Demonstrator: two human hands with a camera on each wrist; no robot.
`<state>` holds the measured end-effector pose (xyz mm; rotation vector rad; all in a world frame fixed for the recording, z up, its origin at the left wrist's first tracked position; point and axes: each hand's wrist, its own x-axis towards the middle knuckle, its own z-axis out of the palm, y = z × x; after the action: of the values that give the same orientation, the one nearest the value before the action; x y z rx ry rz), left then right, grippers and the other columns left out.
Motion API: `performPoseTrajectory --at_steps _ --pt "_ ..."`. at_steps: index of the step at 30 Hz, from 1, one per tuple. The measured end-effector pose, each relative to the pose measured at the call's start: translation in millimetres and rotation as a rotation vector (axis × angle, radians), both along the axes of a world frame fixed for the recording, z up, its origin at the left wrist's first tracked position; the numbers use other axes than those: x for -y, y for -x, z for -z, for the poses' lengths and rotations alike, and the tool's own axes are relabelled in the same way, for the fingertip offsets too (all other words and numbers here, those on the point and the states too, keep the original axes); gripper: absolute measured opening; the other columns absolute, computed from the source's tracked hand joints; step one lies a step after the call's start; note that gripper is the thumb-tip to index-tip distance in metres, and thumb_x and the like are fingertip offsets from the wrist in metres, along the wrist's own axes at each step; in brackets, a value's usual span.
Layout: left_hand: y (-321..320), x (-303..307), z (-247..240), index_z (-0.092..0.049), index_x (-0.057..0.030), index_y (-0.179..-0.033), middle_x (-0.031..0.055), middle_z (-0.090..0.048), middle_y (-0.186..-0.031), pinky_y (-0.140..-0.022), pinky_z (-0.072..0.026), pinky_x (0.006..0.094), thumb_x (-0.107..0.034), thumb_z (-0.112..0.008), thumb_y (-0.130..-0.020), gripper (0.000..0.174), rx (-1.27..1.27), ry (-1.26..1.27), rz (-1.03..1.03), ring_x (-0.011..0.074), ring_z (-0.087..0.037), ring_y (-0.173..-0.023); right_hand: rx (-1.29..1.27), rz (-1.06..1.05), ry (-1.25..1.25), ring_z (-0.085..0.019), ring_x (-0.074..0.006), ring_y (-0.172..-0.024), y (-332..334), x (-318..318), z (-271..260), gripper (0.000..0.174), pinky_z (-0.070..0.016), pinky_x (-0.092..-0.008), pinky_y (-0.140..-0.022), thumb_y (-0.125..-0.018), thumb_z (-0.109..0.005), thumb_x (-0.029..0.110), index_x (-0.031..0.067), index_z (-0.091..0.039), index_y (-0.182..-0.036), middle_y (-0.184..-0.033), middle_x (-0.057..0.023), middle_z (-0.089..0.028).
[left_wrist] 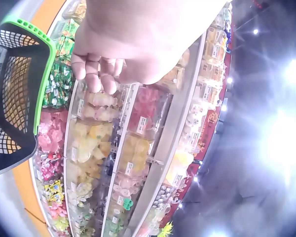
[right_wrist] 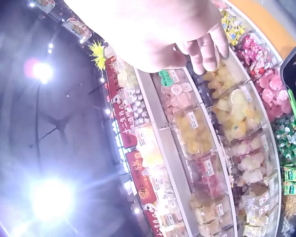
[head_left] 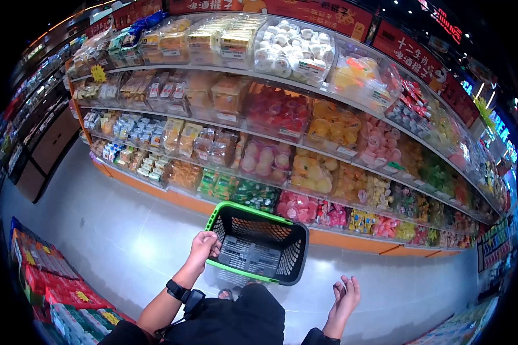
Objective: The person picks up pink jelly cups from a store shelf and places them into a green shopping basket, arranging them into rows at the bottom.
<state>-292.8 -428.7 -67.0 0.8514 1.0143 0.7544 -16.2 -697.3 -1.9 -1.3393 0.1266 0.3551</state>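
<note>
1. Before the stocked display shelves [head_left: 296, 84], a black shopping basket [head_left: 250, 256] with a green-edged rim is opening upward, just ahead of someone's legs [head_left: 262, 307].
2. The left hand [head_left: 206, 246] is hovering by that green rim, fingers loosely bent and free; whether it's touching, I can't tell.
3. The right hand [head_left: 346, 294] is hanging well apart, right of the basket, fingers slightly curved, gripping nothing.
4. Clear bins [head_left: 293, 49] are holding packaged sweets.

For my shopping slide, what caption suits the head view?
Green-rimmed basket before shelves of packaged goods, left hand by its rim, right hand apart.
</note>
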Motion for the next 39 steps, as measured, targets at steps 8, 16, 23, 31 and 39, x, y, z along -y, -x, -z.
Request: performPoseTrajectory --at_steps 8,16,23,31,39 --pt "-25.7 10.4 23.7 -0.049 -0.0033 -0.102 0.0091 -0.061 -0.076 -0.048 -0.0472 0.0252 -0.012 -0.05 -0.092 0.014 -0.087 0.071 0.01 0.0155 -0.058 -0.054 0.008 -0.053 0.023 -0.057 -0.0159 -0.07 -44.2 -12.3 7.9 0.033 -0.0488 -0.0255 -0.068 -0.09 -0.052 0.011 0.0003 -0.043 -0.12 -0.095 -0.0117 -0.06" --pt "-112.2 13.9 44.6 -0.048 -0.0043 -0.101 0.0091 -0.061 -0.078 -0.049 -0.0478 0.026 -0.015 -0.051 -0.092 0.015 -0.169 0.111 0.023 0.0158 -0.059 -0.056 -0.075 -0.199 0.129 -0.059 -0.0152 -0.068 -149.2 -12.6 51.9 0.027 -0.051 -0.0265 -0.063 -0.09 -0.054 0.013 0.002 -0.049 -0.114 -0.094 -0.0112 -0.063" --pt "-239.4 20.8 117.7 -0.047 -0.0037 -0.103 0.0079 -0.061 -0.08 -0.053 -0.0456 0.0246 -0.015 -0.054 -0.09 0.018 -0.316 0.112 -0.022 0.0123 -0.058 -0.061 -0.201 -0.419 0.217 -0.058 -0.0117 -0.072 -256.8 -34.3 129.0 0.02 -0.0501 -0.0243 -0.064 -0.09 -0.055 0.014 0.0035 -0.056 -0.106 -0.094 -0.0079 -0.063" --pt "-344.1 3.7 296.8 -0.044 0.004 -0.125 0.0267 -0.049 -0.125 -0.102 -0.0357 0.0375 -0.021 -0.064 -0.083 0.052 -0.809 -0.519 0.158 0.0367 -0.048 -0.118 -0.261 -0.472 0.533 -0.042 -0.0033 -0.061 -345.2 -67.3 322.7 0.018 -0.0325 -0.0206 -0.053 -0.09 -0.06 0.021 0.0039 -0.062 -0.094 -0.073 0.0048 -0.054" --pt "-403.4 -42.1 367.3 -0.037 -0.0054 -0.131 0.0148 -0.037 -0.137 -0.106 -0.0169 0.0615 -0.007 -0.059 -0.077 0.058 -1.208 -1.022 0.469 0.0378 -0.029 -0.13 0.965 -0.637 0.851 -0.052 -0.031 -0.096 -370.6 -123.6 441.0 0.04 -0.0396 -0.0398 -0.087 -0.075 -0.067 0.008 -0.0019 -0.054 -0.112 -0.105 -0.017 -0.056"
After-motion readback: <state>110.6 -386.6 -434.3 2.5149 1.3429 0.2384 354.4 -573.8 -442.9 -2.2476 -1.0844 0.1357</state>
